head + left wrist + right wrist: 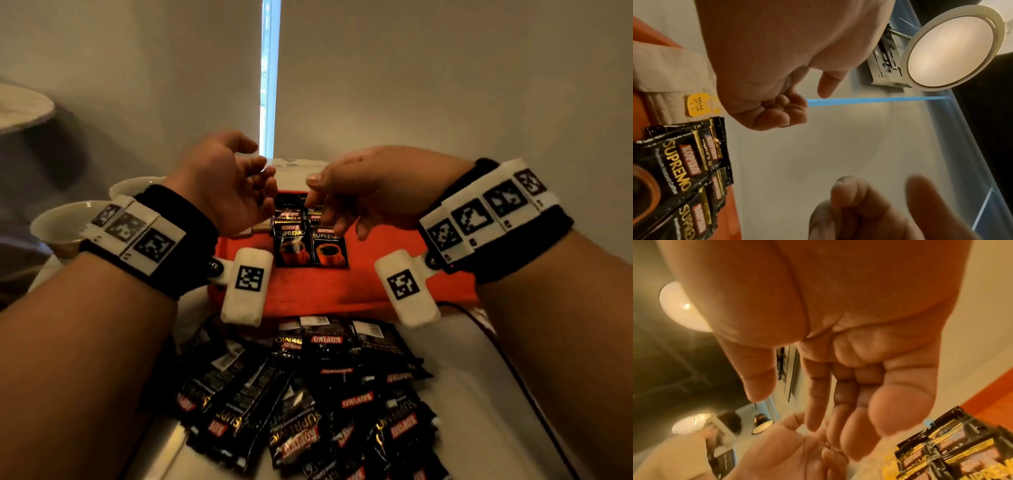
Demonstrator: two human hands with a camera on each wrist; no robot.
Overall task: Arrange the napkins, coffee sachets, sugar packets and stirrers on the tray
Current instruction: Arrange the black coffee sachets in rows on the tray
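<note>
An orange tray (376,274) lies on the white table, and black Kopiko coffee sachets (310,243) lie in overlapping rows on its middle. Both hands hover above them. My left hand (233,192) is turned palm inward, fingers loosely curled, holding nothing. My right hand (342,195) hangs palm down with relaxed fingers pointing at the sachets, and it is empty too. The left wrist view shows beige napkins (674,65) beside the sachets (678,170) on the tray, with a yellow tea tag (696,105) on them. No stirrers or sugar packets show clearly.
A loose pile of several coffee sachets (308,394) covers the table in front of the tray. Two paper cups (65,222) stand left of the tray. A thin cable (496,359) runs along the table's right side. A wall rises behind.
</note>
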